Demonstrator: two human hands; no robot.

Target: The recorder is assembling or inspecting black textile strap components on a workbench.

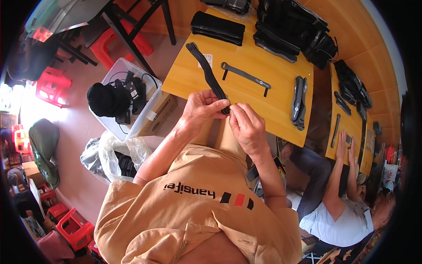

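Observation:
A long, thin stack of black straps [207,72] is held in front of me, its far end reaching over the table edge. My left hand [202,112] is closed round the near end of the stack, with the thumb on top. At that same end my right hand [247,127] pinches with thumb and fingertips; the small part between them is mostly hidden. A single dark grey strap [246,76] with a looped end lies on the yellow table [246,112] beyond. To its right rests a small pile of grey straps [299,103].
Folded black straps [217,28] and more black bundles [290,33] occupy the table's far side. A clear plastic bin [118,127] with black items and cables stands at left, near a plastic bag [107,152]. A co-worker [343,220] sits at right, hands on another table.

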